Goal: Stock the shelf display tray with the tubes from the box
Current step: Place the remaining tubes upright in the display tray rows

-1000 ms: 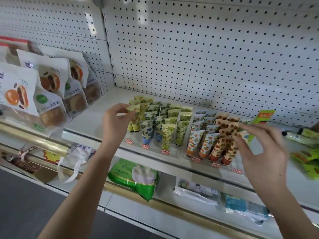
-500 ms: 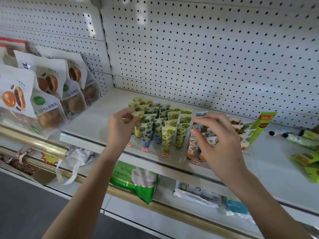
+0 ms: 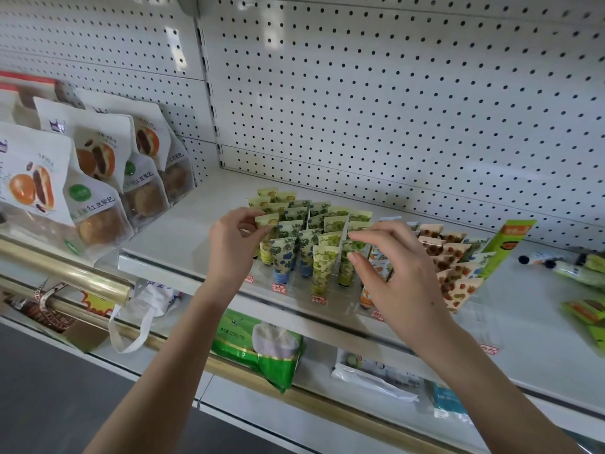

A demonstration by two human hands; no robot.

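In the head view, you are working on the arranging step. The display tray (image 3: 296, 291) on the shelf (image 3: 183, 231) is looking almost fully stocked, with rows of tubes standing cap down. Your left hand (image 3: 234, 247) is pinching the crimped top of a yellow-green tube (image 3: 266, 221) at the tray's left end. Your right hand (image 3: 396, 276) is pinching the top of a green-leaf tube (image 3: 352, 249) just ahead of it, thumb and forefinger on either side. Blue-flowered tubes (image 3: 283, 257) are standing between your hands, and orange-spotted tubes (image 3: 458, 268) are filling the rows right of your right hand. Further right, loose tubes (image 3: 582, 273) are lying on the shelf past a green carton (image 3: 507, 244). By my judgement, the next move is calling for you to seat both pinched tubes upright, then reach right for the loose ones.
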